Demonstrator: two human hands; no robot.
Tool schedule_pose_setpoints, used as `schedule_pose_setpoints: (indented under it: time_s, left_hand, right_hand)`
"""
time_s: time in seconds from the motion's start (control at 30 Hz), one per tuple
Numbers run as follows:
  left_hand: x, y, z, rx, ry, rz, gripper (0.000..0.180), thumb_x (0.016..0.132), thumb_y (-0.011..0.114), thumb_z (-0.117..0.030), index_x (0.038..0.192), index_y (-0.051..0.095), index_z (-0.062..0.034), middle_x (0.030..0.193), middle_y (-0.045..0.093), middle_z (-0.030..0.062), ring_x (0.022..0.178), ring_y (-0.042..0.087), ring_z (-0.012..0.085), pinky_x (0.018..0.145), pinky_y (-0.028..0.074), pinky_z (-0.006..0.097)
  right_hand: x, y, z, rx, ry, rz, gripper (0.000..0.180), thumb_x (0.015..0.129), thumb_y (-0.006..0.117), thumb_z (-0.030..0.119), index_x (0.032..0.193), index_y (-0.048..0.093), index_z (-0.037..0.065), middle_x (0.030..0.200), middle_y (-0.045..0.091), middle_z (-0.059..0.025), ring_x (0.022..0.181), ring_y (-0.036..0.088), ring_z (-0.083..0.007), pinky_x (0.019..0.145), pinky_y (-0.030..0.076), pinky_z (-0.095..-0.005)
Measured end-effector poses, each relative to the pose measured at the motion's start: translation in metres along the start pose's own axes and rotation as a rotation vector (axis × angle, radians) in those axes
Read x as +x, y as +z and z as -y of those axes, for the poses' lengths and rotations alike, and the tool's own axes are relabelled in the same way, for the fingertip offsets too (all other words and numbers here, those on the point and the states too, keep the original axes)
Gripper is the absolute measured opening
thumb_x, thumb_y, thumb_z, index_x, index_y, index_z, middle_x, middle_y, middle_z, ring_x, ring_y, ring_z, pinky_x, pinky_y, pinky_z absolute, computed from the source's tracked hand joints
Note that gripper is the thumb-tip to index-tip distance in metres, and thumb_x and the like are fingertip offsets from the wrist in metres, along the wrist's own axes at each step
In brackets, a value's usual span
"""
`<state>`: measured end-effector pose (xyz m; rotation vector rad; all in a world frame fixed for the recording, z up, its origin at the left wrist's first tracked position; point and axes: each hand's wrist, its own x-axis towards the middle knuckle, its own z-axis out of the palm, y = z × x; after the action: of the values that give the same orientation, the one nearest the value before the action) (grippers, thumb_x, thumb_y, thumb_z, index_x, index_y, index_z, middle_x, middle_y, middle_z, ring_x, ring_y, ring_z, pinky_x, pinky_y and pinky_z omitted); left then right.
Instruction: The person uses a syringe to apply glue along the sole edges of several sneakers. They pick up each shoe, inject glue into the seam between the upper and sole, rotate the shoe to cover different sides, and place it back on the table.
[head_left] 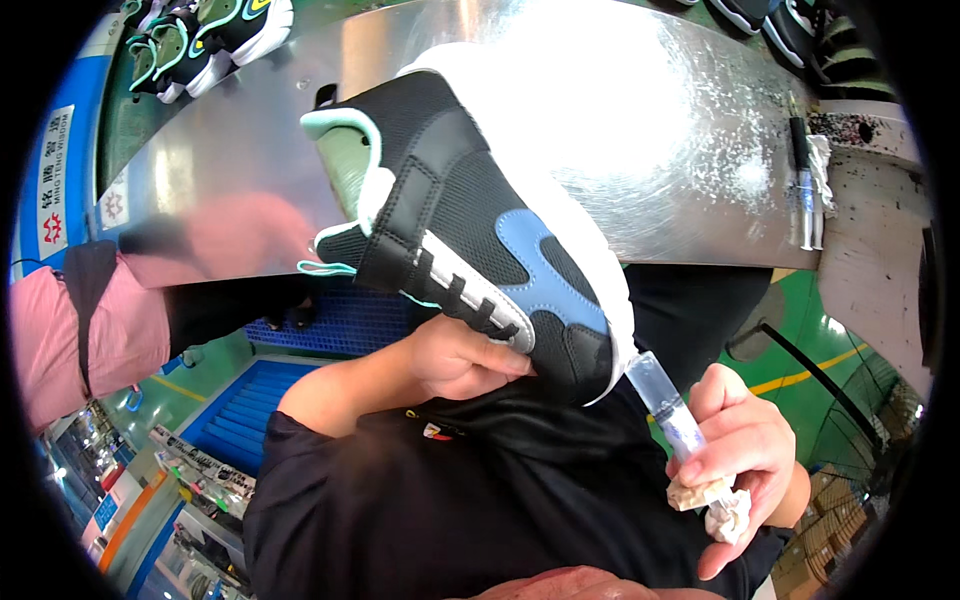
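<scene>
A black sneaker [470, 190] with a blue toe overlay, mint-green collar trim and white sole is tilted in front of me, toe toward me. My left hand [460, 358] grips it near the toe, thumb on the upper. In my right hand [745, 440] is a clear plastic syringe [655, 388], its tip at the white sole edge by the toe; whether it touches is too fine to tell. Off-white crumpled wrapping [728, 515] covers the syringe's flange and plunger end, close to my fingers and thumb.
A shiny metal worktable [260, 200] lies beyond the shoe, strewn with white specks at right. A black-handled tool [799, 145] and white crumpled material [820, 175] lie at its right end. More sneakers [200, 45] stand far left. At left, a co-worker's pink sleeve [60, 330] shows beside a blurred hand.
</scene>
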<state>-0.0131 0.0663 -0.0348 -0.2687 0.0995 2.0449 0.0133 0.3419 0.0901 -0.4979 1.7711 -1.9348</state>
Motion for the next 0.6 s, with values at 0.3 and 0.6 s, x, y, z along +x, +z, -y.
schedule_pose_setpoints:
  time_s: [0.3, 0.6]
  left_hand:
    - [0.053, 0.007, 0.0, 0.138, -0.017, 0.119, 0.033, 0.086, 0.056, 0.004, 0.118, 0.055, 0.0039, 0.118, 0.06, 0.0154, 0.112, 0.056, 0.0273, 0.1, 0.043, 0.041]
    - [0.079, 0.023, -0.003, 0.112, 0.011, 0.14, 0.033, 0.089, 0.055, 0.001, 0.121, 0.055, -0.0039, 0.121, 0.059, 0.0093, 0.115, 0.054, 0.022, 0.103, 0.041, 0.039]
  right_hand:
    - [-0.032, 0.005, 0.016, -0.127, -0.051, -0.166, 0.065, 0.056, 0.086, 0.052, 0.1, 0.065, 0.008, 0.085, 0.066, -0.0062, 0.074, 0.04, -0.0164, 0.062, 0.033, -0.0295]
    - [-0.031, 0.018, 0.006, -0.461, -0.202, -0.261, 0.057, 0.064, 0.081, 0.047, 0.096, 0.066, 0.003, 0.081, 0.068, 0.0017, 0.055, 0.04, -0.0131, 0.056, 0.027, -0.029]
